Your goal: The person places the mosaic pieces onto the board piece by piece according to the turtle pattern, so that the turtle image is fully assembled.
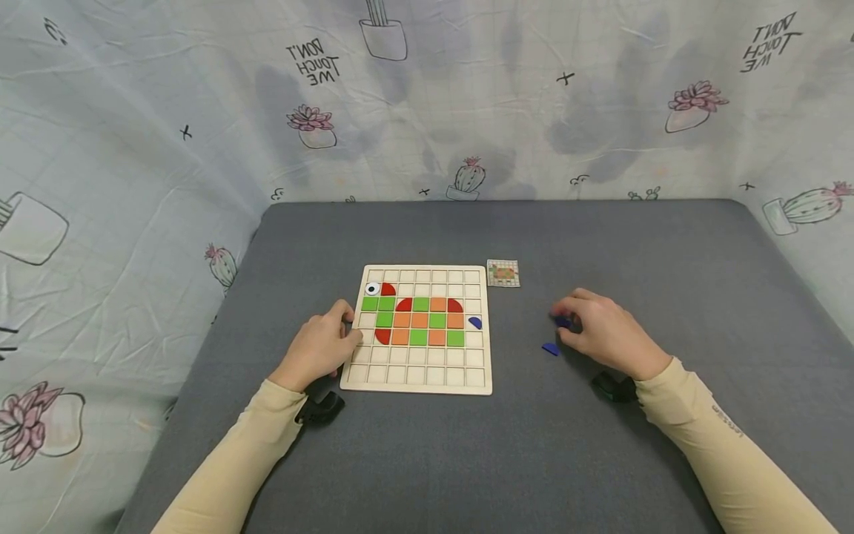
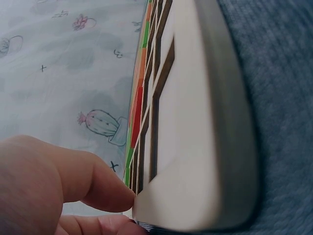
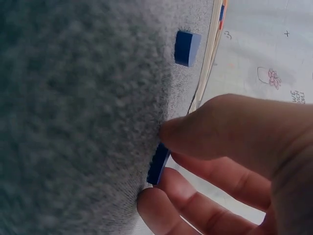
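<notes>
My left hand (image 1: 319, 345) grips the left edge of a square wooden grid board (image 1: 416, 379), its thumb at the rim in the left wrist view. Green, orange and red tiles fill part of the grid, with a round eye tile (image 1: 372, 289) at the upper left. A blue half-round tile (image 1: 475, 323) sits at an angle in the rightmost column. Right of the board, my right hand (image 1: 606, 334) pinches a blue tile (image 3: 159, 164) between thumb and fingers, low at the table. Another blue half-round tile (image 1: 550, 348) lies just in front of its fingertips.
A small pattern card (image 1: 503, 274) lies by the board's upper right corner. The grey tabletop (image 1: 434, 460) runs back to a white cloth (image 1: 427, 89) printed with potted plants, which hangs along the back and sides.
</notes>
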`<action>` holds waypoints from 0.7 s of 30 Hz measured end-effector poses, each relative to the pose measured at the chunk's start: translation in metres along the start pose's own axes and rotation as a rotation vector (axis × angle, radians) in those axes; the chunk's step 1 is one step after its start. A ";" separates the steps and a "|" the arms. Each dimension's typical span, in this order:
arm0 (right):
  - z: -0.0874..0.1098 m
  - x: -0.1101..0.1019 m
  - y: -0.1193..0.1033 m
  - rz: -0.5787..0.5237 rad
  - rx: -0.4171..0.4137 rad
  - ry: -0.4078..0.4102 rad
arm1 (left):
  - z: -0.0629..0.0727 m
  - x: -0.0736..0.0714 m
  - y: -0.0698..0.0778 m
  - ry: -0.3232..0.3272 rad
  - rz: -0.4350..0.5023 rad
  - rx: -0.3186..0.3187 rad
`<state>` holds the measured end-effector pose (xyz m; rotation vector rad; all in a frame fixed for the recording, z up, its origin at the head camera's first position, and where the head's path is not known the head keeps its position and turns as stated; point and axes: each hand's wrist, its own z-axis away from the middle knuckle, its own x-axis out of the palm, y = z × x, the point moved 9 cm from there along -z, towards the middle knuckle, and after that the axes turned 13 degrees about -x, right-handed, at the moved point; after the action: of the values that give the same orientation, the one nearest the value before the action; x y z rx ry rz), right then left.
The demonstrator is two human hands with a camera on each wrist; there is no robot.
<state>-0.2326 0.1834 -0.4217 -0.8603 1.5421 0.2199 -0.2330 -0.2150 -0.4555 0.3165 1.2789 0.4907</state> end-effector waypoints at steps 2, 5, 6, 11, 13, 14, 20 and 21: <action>-0.001 0.001 0.000 0.000 -0.011 0.001 | 0.000 0.000 0.000 -0.003 -0.001 0.002; -0.001 0.002 -0.001 -0.004 -0.026 0.003 | 0.000 0.000 0.000 -0.004 -0.001 0.005; -0.002 0.002 -0.001 -0.004 -0.029 0.003 | 0.000 0.000 0.000 -0.004 -0.001 0.005; -0.002 0.001 -0.002 -0.008 -0.045 0.009 | 0.001 -0.002 0.001 -0.002 -0.001 0.004; -0.002 0.001 -0.003 -0.009 -0.050 0.006 | 0.001 -0.002 0.002 -0.005 0.000 0.003; -0.002 0.001 -0.004 -0.010 -0.053 0.005 | 0.001 -0.002 0.002 -0.006 0.001 0.002; -0.001 0.001 -0.004 -0.023 -0.040 -0.002 | 0.001 -0.002 0.002 -0.010 -0.001 -0.009; -0.001 0.001 -0.004 -0.028 -0.036 -0.004 | 0.001 -0.002 0.002 -0.010 -0.002 -0.009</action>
<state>-0.2310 0.1796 -0.4212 -0.9086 1.5249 0.2295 -0.2324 -0.2145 -0.4525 0.3101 1.2668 0.4923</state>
